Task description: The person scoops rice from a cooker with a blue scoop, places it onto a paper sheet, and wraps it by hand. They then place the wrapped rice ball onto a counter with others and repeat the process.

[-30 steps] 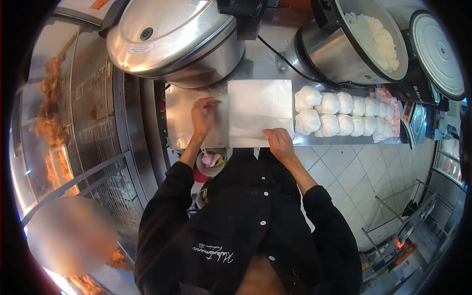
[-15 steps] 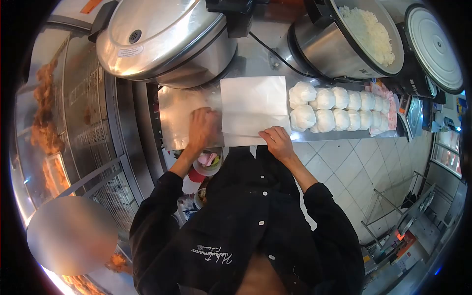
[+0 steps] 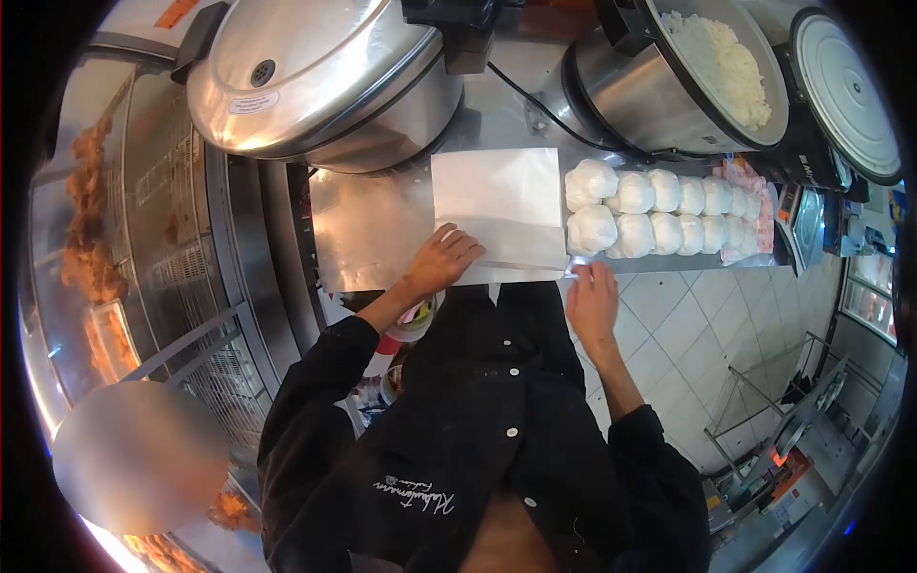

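A stack of white sheets of wrapping paper [image 3: 497, 191] lies on the steel counter, its front part showing a fold line across it. My left hand [image 3: 447, 258] rests on the paper's front left edge, fingers extended over it. Just off the front right corner is my right hand [image 3: 593, 298], its fingers drawn together at a small pale, shiny bit that I cannot make out. To the right of the paper, round white wrapped bundles [image 3: 591, 228] sit in two rows, several in each.
A closed steel rice cooker [image 3: 315, 86] stands at the back left. An open cooker [image 3: 650, 91] at the back right holds white rice [image 3: 721, 72], with a round lid [image 3: 845, 86] beside it. A bowl [image 3: 413, 329] sits below the counter's front edge. At left is another person, blurred.
My left hand has moved right from the bare steel onto the paper. My right hand has left the paper's front edge and shifted right, past its corner.
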A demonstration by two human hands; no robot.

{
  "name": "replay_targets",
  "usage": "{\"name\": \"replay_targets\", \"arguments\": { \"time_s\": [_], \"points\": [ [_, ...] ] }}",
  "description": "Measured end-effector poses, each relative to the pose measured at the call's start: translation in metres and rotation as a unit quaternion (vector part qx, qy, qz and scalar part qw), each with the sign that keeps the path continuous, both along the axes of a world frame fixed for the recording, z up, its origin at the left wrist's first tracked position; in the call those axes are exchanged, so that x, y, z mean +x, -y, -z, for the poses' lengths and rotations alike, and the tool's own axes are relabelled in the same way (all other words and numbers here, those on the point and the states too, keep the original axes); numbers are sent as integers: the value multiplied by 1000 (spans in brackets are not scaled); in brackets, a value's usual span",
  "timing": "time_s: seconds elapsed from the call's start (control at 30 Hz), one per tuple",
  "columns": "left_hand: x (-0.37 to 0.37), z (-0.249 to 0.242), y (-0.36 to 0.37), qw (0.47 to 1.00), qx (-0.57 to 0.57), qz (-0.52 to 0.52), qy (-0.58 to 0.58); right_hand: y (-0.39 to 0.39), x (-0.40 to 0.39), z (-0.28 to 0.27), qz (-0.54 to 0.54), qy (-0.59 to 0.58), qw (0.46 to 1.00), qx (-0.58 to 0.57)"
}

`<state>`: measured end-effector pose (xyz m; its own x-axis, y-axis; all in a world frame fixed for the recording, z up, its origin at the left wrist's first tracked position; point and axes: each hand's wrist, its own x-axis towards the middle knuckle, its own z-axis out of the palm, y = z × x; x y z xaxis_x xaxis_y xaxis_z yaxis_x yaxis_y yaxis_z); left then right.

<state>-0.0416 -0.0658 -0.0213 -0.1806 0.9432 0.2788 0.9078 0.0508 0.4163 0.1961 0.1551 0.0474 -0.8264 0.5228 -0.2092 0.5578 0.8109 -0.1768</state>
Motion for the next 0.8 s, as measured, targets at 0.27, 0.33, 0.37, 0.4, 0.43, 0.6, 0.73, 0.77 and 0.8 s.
{"name": "replay_targets", "arguments": {
  "time_s": [0.27,0.33,0.37,0.4,0.43,0.6,0.73,0.77,0.8],
  "points": [
    [7,3,4,999,12,19,27,10,-16,94,-200,-185,953,-128],
    [10,7,10,994,9,4,105,12,-10,77,-203,-202,954,-92],
    [9,7,15,994,-6,0,109,12,-10,71,-206,-220,952,-57],
    [9,6,18,993,-22,-4,113,13,-7,75,-207,-219,952,-59],
    [9,5,18,993,-23,-5,114,13,-4,80,-195,-225,955,-9],
    [12,4,16,993,-14,-29,111,9,-10,84,-155,-195,967,57],
    [15,4,15,994,-19,-34,101,11,-16,88,-141,-162,971,109],
    [15,4,15,994,-21,-33,100,11,-16,92,-127,-160,971,127],
    [15,4,16,994,-25,-33,99,10,-12,100,-128,-160,970,127]
  ]
}}
